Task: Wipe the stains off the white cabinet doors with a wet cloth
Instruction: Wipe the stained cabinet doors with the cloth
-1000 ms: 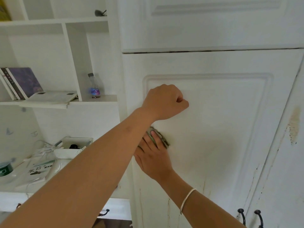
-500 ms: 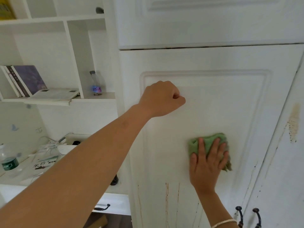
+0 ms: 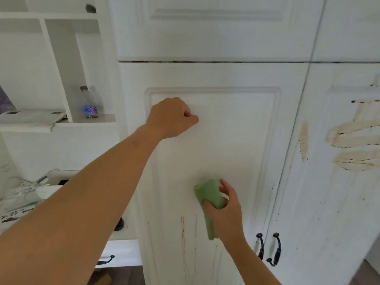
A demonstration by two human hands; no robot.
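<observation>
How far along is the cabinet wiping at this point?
Done: the upper panel of the middle door looks free of marks. In hand: the right hand grips the green cloth at that door's lower half, while the left hand, a fist, braces higher up. Left: brown drip streaks below the cloth and large tan stains on the right door. Under half done, I'd judge.

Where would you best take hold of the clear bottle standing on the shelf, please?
Probably round the labelled middle of the clear bottle, coming from the front: it stands upright, the shelf partition is close on its left, and the shelf is open forward.
</observation>
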